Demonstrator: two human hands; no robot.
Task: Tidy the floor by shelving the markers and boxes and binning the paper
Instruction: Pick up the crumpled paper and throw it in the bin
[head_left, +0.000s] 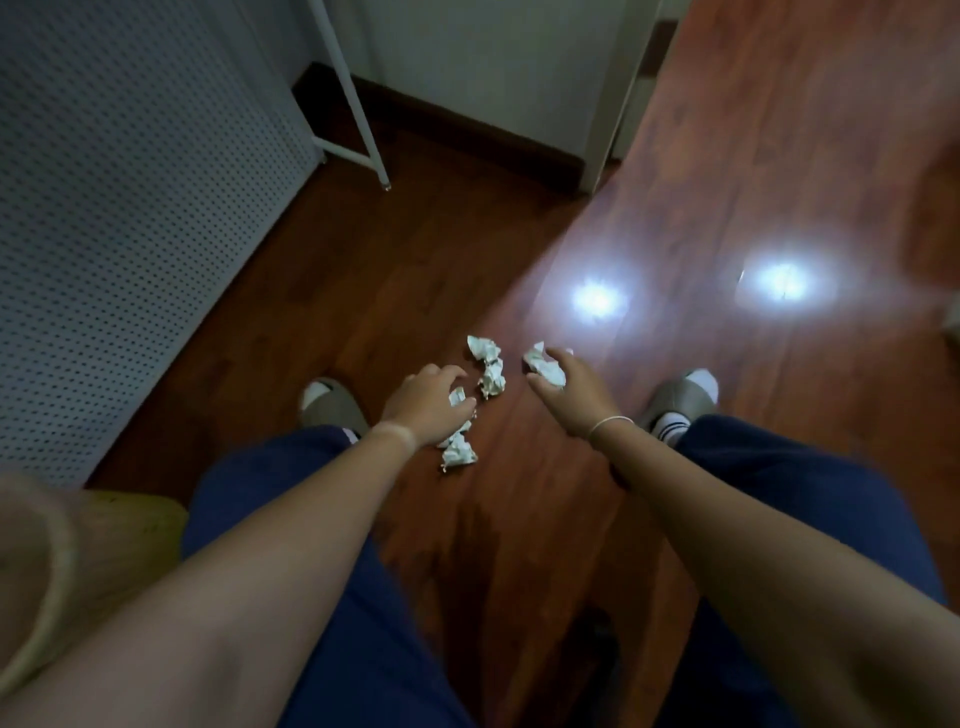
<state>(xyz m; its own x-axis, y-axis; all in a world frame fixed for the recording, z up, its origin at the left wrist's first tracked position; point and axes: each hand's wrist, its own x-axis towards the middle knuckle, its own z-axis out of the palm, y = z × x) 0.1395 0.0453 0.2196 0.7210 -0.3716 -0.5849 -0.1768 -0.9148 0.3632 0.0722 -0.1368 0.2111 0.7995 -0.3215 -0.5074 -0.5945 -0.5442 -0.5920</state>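
Here we gather crumpled paper off the glossy wood floor (291, 322): our right hand (569, 395) curls round one paper wad (545, 366), and our left hand (428, 405) closes on another wad (457, 397). Better, we judge, to scoop the loose balls (488, 366) between our hands together; they look light, creased and springy.

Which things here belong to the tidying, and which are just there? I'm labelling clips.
Job:
crumpled paper in right hand
paper ball by left hand
paper balls on floor
left hand
right hand

Just there:
pegboard panel
white frame leg
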